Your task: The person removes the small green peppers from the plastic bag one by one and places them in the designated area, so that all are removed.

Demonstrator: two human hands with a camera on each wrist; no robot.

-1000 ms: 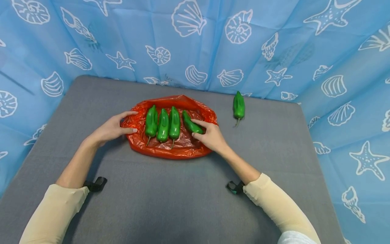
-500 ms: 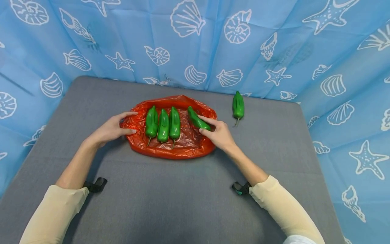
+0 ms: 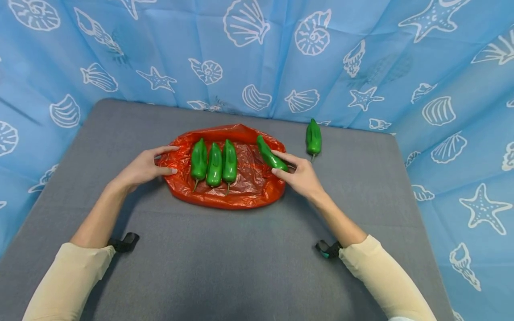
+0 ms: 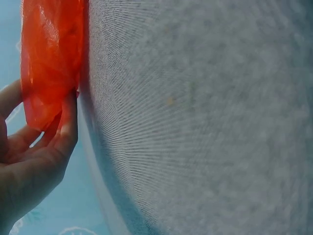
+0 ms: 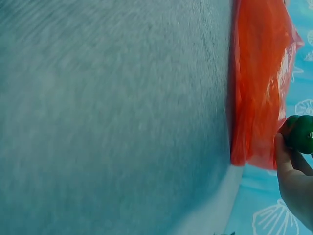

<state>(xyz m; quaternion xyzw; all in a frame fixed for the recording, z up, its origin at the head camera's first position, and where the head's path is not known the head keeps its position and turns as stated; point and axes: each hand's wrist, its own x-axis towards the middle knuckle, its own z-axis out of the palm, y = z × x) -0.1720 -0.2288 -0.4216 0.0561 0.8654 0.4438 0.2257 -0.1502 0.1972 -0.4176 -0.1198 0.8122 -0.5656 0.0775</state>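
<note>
A red plastic bag (image 3: 225,204) lies spread with its mouth facing up on the grey table, and three green peppers (image 3: 214,165) rest in it side by side. Its left end is held by my left hand (image 3: 141,169), thumb and fingers over the rim; the left wrist view shows the fingers (image 4: 68,127) against the red plastic (image 4: 51,58). With thumb and fingers my right hand (image 3: 301,178) pinches another green pepper (image 3: 270,154) above the bag's right end. In the right wrist view that pepper (image 5: 301,134) appears raised by the bag's edge.
One more green pepper (image 3: 313,138) lies by itself on the table (image 3: 225,263), to the right of the bag near the back edge. A blue curtain (image 3: 265,58) with white shells and starfish hangs behind the table and along its sides.
My right hand has moved to the right with the pepper, away from the three peppers in the bag and toward its right rim. The left hand has stayed on the bag's left end.
</note>
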